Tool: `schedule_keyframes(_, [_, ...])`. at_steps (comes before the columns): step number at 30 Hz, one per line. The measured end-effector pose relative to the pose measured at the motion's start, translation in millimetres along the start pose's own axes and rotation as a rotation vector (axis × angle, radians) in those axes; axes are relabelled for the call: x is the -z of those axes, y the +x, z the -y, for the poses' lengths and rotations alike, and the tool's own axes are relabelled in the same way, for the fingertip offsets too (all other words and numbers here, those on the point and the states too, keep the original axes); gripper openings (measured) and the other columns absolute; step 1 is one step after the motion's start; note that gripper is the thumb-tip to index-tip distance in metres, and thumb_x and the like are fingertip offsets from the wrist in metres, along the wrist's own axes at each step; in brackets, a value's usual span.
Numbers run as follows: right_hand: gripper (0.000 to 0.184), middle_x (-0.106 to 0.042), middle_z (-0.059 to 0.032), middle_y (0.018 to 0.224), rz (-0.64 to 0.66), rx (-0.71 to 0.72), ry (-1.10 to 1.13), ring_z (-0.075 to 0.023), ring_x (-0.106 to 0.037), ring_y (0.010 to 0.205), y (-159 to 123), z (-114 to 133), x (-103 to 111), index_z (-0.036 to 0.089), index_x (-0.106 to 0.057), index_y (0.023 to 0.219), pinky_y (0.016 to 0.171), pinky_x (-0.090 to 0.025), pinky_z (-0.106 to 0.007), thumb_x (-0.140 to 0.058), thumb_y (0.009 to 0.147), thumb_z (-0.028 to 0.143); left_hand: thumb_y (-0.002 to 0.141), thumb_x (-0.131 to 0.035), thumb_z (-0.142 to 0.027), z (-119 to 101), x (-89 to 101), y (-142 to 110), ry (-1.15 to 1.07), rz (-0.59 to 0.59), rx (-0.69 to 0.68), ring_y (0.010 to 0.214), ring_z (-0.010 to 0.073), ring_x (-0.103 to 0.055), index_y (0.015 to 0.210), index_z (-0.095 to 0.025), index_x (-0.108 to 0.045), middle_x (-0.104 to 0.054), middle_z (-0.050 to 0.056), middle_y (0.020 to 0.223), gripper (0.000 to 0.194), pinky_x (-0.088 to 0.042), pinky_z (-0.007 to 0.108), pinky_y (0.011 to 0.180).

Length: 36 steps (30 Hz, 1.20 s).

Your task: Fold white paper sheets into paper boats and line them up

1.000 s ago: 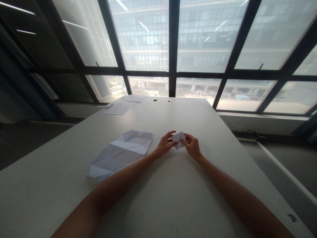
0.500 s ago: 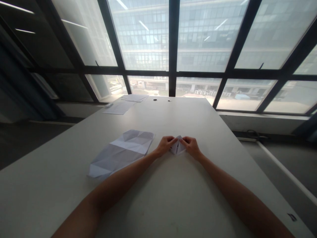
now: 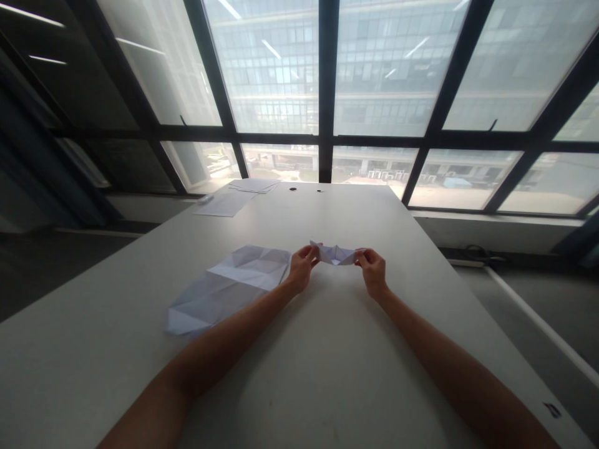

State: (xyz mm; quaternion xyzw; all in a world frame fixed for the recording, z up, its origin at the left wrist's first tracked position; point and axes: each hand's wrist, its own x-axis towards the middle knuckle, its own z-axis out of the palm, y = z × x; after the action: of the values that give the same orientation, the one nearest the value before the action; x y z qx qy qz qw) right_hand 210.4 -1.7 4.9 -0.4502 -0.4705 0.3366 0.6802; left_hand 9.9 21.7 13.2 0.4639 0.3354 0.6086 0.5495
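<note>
Paper boat [image 3: 336, 254] between left hand [image 3: 301, 268] and right hand [image 3: 373, 272]

We face strong daylight from the windows [image 3: 327, 93]; room sides dim. Desk [image 3: 327, 374] evenly lit, faint arm shadows. Frame lines bow at edges. Mild softness throughout, ceiling lights reflected in glass.

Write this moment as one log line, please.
left hand: pinches folded paper | right hand: pinches other end | creased sheet: flat on table
</note>
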Motion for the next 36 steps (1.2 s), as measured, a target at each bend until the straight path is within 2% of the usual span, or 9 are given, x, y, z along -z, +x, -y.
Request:
schedule_keyframes(4, [0.03,-0.064,-0.0004,0.075,-0.069,-0.042,0.103,-0.0145,-0.061,0.068,4.6,-5.5,1.6,0.018,-0.066,0.086,0.067,-0.057,-0.033,-0.07,0.074,0.045,0.085,-0.064,-0.049,4.7,6.6,8.7,-0.053,-0.003,0.021,0.101,0.0195,-0.064,0.097,-0.02,-0.06,-0.06,0.011,0.129,0.032,-0.052,0.043,0.09])
schedule_keyframes(11, [0.029,-0.063,-0.0006,0.073,-0.051,0.044,0.039,-0.0154,-0.062,0.067,2.4,-3.8,-0.6,0.017,-0.064,0.087,0.067,-0.06,-0.035,-0.067,0.078,0.044,0.088,-0.066,-0.037,1.1,5.3,8.1,-0.299,-0.022,0.126,0.104,0.0198,-0.062,0.097,-0.021,-0.054,-0.057,0.008,0.13,0.022,-0.05,0.046,0.095])
schedule_keyframes(15, [0.022,-0.066,-0.0039,0.081,0.021,0.18,-0.07,-0.0165,-0.064,0.071,-7.1,7.3,-3.8,0.016,-0.065,0.088,0.068,-0.058,-0.033,-0.065,0.083,0.038,0.085,-0.068,-0.045,-9.1,-0.4,-0.4,-0.347,0.151,0.27,0.105,0.0247,-0.064,0.109,-0.023,-0.055,-0.058,0.009,0.123,0.035,-0.049,0.049,0.097])
schedule_keyframes(18, [0.017,-0.065,-0.0067,0.095,0.141,0.267,-0.14,-0.0178,-0.064,0.083,-17.9,18.5,-7.5,0.018,-0.065,0.087,0.068,-0.057,-0.03,-0.062,0.086,0.035,0.084,-0.069,-0.041,-12.2,-5.6,-6.6,-0.308,0.288,0.324,0.104,0.0255,-0.065,0.111,-0.021,-0.056,-0.062,0.009,0.117,0.036,-0.048,0.048,0.098])
schedule_keyframes(20, [0.014,-0.064,-0.0067,0.097,0.25,0.324,-0.197,-0.0183,-0.063,0.088,-24.1,24.6,-9.3,0.019,-0.065,0.085,0.068,-0.056,-0.028,-0.061,0.086,0.033,0.081,-0.07,-0.031,-10.0,-8.0,-8.6,-0.236,0.262,0.29,0.099,0.0228,-0.067,0.109,-0.021,-0.056,-0.064,0.008,0.112,0.033,-0.05,0.046,0.095])
schedule_keyframes(24, [0.013,-0.064,-0.0056,0.092,0.387,0.386,-0.316,-0.0184,-0.062,0.088,-28.4,29.7,-10.3,0.02,-0.064,0.083,0.07,-0.052,-0.029,-0.061,0.085,0.032,0.072,-0.071,-0.02,-5.0,-9.2,-9.8,0.021,0.067,0.223,0.082,0.0184,-0.068,0.103,-0.019,-0.056,-0.067,0.006,0.096,0.035,-0.057,0.039,0.079])
schedule_keyframes(30, [0.041,-0.064,-0.0083,0.102,0.257,0.131,-0.253,-0.0182,-0.062,0.083,-19.9,21.9,-10.4,0.018,-0.058,0.117,0.062,-0.05,-0.027,-0.058,0.085,0.044,0.075,-0.064,-0.021,-8.8,-10.7,-15.4,0.364,0.182,0.039,0.072,0.0185,-0.066,0.101,-0.015,-0.059,-0.068,0.006,0.084,0.027,-0.054,0.027,0.058])
schedule_keyframes(32, [0.043,-0.065,-0.009,0.1,0.281,0.032,-0.219,-0.0173,-0.061,0.075,-16.7,18.1,-10.2,0.015,-0.06,0.114,0.057,-0.049,-0.026,-0.058,0.082,0.045,0.076,-0.064,-0.022,-9.2,-11.6,-16.5,0.433,0.231,-0.01,0.069,0.0174,-0.064,0.097,-0.013,-0.061,-0.067,0.006,0.082,0.023,-0.051,0.024,0.056])
schedule_keyframes(36, [0.029,-0.065,-0.0042,0.076,0.384,-0.107,-0.223,-0.0155,-0.057,0.062,-12.9,11.8,-8.6,0.014,-0.065,0.087,0.052,-0.044,-0.024,-0.062,0.076,0.04,0.076,-0.065,-0.023,-12.4,-14.7,-18.2,0.497,0.343,-0.122,0.071,0.0162,-0.063,0.095,-0.012,-0.064,-0.067,0.005,0.082,0.021,-0.049,0.023,0.061])
